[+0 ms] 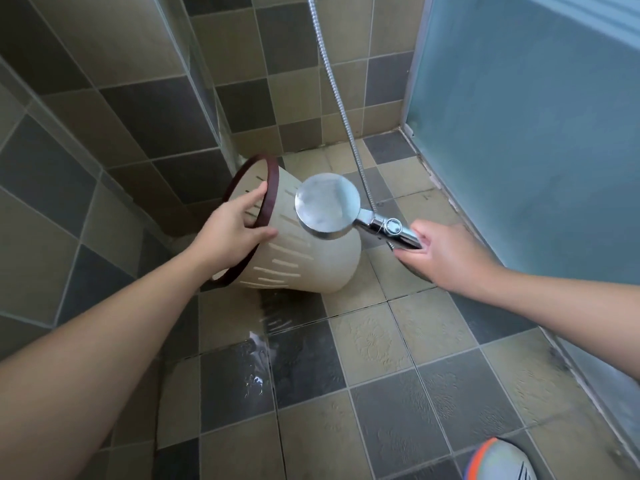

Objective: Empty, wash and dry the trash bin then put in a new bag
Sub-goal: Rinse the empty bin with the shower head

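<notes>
A cream trash bin [311, 258] with slits in its wall and a dark red rim lies tipped on its side above the tiled floor, mouth to the left. My left hand [232, 223] grips its rim, fingers inside and thumb on the outer wall. My right hand [446, 251] holds the chrome handle of a shower head [327, 206]. The round head hangs just over the bin's side, face down. Water streaks and splashes darken the floor tiles [266, 344] below the bin.
The metal shower hose [341, 109] runs up along the tiled back wall. A tiled wall stands close on the left, a frosted blue glass door [526, 133] on the right. A shoe tip [498, 460] shows at the bottom right.
</notes>
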